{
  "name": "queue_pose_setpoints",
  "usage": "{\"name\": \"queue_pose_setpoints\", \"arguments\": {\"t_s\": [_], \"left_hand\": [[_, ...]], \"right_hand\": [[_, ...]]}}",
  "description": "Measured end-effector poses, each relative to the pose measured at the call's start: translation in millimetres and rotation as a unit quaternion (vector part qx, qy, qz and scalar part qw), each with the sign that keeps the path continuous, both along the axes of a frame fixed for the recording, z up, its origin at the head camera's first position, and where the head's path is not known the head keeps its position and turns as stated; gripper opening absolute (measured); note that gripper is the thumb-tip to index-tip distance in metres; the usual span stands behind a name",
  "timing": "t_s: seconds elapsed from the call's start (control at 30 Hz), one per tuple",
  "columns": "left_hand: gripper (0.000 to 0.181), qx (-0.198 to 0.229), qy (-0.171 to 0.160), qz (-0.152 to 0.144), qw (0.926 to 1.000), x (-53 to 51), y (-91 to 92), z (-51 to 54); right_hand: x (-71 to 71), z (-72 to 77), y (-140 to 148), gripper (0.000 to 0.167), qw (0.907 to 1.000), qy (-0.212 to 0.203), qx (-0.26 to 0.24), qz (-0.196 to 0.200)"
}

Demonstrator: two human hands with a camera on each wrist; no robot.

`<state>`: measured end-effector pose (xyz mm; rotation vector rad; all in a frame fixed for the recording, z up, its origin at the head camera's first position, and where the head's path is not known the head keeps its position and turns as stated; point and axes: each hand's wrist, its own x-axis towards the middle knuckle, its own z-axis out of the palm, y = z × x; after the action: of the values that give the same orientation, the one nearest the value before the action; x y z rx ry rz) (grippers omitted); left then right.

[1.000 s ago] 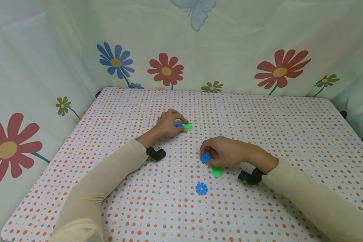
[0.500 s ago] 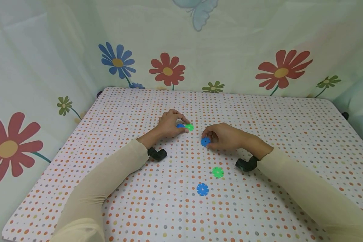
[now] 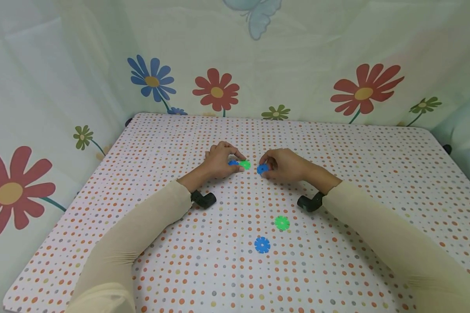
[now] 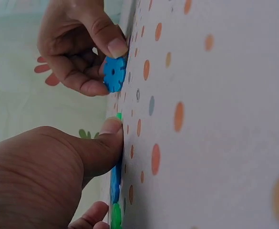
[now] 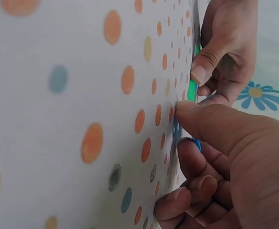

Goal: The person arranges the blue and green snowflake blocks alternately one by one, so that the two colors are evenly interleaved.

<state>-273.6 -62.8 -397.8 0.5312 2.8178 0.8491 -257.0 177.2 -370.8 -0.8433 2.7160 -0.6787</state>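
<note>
My left hand (image 3: 220, 161) rests on the table, pinching a green notched plastic disc (image 3: 244, 164) between thumb and index finger. Beside that disc, under the hand, lies a blue disc (image 3: 233, 163). In the left wrist view another green disc (image 4: 116, 217) shows farther along the same row, partly hidden; whether they interlock I cannot tell. Just to the right, my right hand (image 3: 285, 165) holds a blue notched disc (image 3: 262, 169) by its edges with thumb and fingers. It is tilted up and a small gap separates it from the green disc.
Nearer the front lie a loose green disc (image 3: 282, 223) and a loose blue disc (image 3: 262, 244), flat on the dotted tabletop (image 3: 203, 269). A flowered curtain (image 3: 293, 65) hangs behind the table. Black wrist devices (image 3: 203, 199) sit below both hands.
My right hand has carried the blue disc away from the loose green one, forward and slightly left, close to the left hand. The left hand stays in place.
</note>
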Motion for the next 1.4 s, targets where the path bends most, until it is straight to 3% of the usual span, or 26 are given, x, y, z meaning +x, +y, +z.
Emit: {"name": "queue_pose_setpoints", "arguments": {"t_s": [0.73, 1.4], "left_hand": [[0.026, -0.008, -0.004, 0.002, 1.0, 1.7, 0.9, 1.3], [0.026, -0.007, 0.006, -0.004, 0.9999, 0.6, -0.9, 0.0]], "right_hand": [[-20.3, -5.0, -7.5, 0.034, 0.9982, -0.022, -0.023, -0.05], [-23.3, -10.3, -7.3, 0.035, 0.9961, -0.028, -0.052, -0.065]]}}
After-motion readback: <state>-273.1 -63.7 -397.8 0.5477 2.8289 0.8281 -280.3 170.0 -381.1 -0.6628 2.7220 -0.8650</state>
